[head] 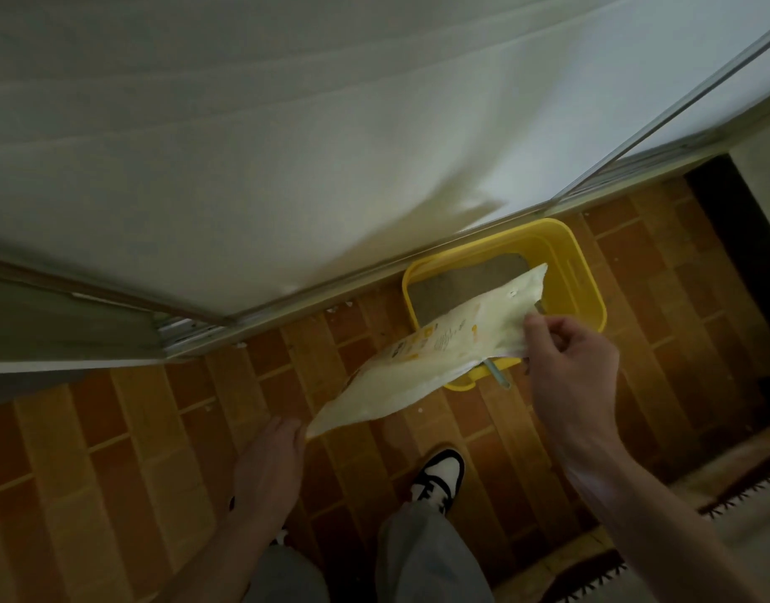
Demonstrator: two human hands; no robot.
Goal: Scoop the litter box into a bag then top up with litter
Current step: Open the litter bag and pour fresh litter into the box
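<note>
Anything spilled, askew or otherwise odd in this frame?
Small pale bits lie scattered on the brick floor along the door track, left of the yellow litter box; they may be stray litter. The litter bag, held by both hands, looks nearly flat.

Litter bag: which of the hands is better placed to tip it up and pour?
Probably the left hand. It holds the litter bag's low rear corner, so raising it would tilt the bag toward the yellow litter box. The right hand pinches the end over the box and can steady it.
</note>
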